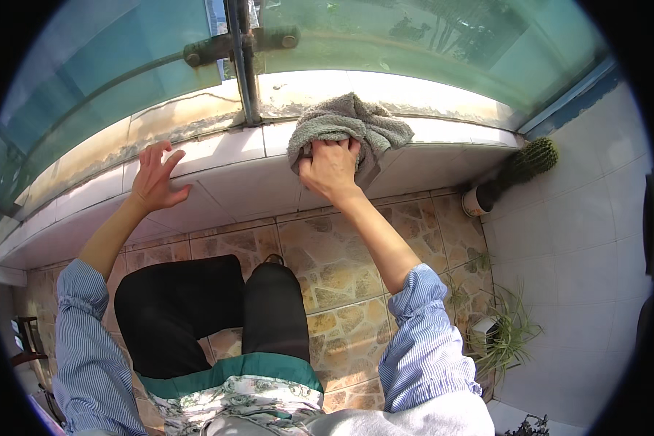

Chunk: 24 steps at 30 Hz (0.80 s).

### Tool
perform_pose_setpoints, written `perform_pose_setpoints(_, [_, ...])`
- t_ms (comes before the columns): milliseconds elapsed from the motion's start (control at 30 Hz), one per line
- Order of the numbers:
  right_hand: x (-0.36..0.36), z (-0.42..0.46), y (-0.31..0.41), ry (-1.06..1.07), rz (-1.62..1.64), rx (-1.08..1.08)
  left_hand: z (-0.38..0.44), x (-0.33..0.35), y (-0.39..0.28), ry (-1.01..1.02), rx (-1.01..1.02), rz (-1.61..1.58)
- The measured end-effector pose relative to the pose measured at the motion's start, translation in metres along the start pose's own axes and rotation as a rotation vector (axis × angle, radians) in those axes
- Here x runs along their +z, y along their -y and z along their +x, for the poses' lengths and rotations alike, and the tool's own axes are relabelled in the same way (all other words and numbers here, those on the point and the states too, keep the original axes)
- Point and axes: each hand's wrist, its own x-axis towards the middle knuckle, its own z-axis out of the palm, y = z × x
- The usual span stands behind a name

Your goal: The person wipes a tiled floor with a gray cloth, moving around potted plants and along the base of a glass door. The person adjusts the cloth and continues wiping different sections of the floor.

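My right hand [331, 168] grips a bunched grey-green towelling cloth [354, 121]. The cloth lies over the white-tiled window ledge [218, 148], and part of it hangs down the ledge's front. Folds of the cloth hide some of my fingertips. To the left, my left hand [158, 180] is at the ledge's edge with its fingers spread and nothing in them. I cannot tell whether its fingertips touch the tile. Behind the cloth runs a sunlit outer sill [300, 98] with a rough, stained joint.
Greenish glass panes [403, 43] rise behind the ledge, split by a metal post [243, 71] with a rusty bracket [212, 50]. A potted cactus [534, 158] leans at the right corner. Below it a spider plant [504, 329] stands on the tiled floor [343, 272] beside the white wall [572, 245].
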Motion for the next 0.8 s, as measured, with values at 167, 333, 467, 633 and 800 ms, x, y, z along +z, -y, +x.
perform_pose_setpoints(167, [-0.036, 0.009, -0.006, 0.300, 0.023, -0.042, -0.007, -0.008, 0.004, -0.026, -0.002, 0.052])
perform_pose_setpoints(333, [-0.028, 0.000, -0.022, 0.190, -0.031, -0.113, -0.004, -0.010, 0.003, -0.009, 0.019, 0.074])
perform_pose_setpoints(467, [-0.003, -0.009, -0.007, 0.213, -0.015, -0.167, -0.043, -0.010, -0.002, -0.175, -0.060, 0.036])
perform_pose_setpoints(633, [-0.019, -0.004, -0.004, 0.308, -0.123, -0.064, -0.150, -0.068, -0.055, -0.203, -0.238, -0.354])
perform_pose_setpoints(800, [0.024, 0.006, 0.131, 0.316, -0.132, -0.472, -0.273, -0.178, -0.046, 0.193, -0.653, -0.590])
